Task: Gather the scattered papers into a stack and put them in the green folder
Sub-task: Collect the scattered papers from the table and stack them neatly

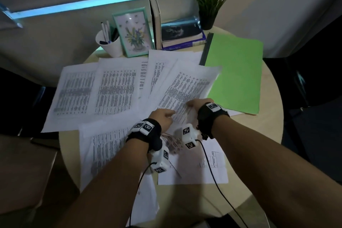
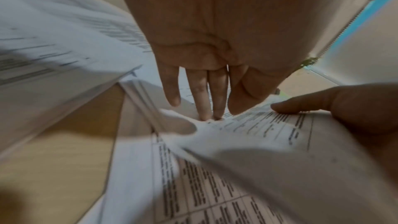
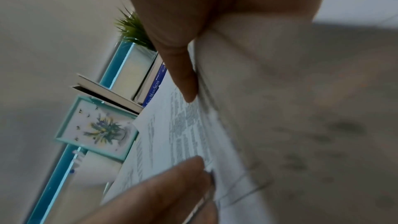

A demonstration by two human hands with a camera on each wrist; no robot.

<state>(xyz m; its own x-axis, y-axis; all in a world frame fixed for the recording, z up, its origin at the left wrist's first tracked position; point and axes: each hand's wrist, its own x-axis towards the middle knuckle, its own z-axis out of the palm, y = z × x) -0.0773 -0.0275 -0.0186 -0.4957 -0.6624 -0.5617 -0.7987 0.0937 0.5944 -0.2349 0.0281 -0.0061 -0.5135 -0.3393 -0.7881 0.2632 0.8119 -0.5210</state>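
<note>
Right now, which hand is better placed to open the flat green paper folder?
Right. The right hand is beside the green folder, though it pinches a printed sheet. The left hand is farther away, fingers on that sheet.

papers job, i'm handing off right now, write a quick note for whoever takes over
Left hand: fingers straight, pressing on the lifted sheet.
Right hand: thumb and fingers pinch that sheet's near edge.
Green folder: closed, flat on the round table, right of the papers; the lifted sheet's far corner overlaps it.
Other papers: spread over the table's left, middle and near edge.
Done: one sheet picked up, no stack yet.
Left: gather the rest, square them, open the folder, slide them in.
</note>
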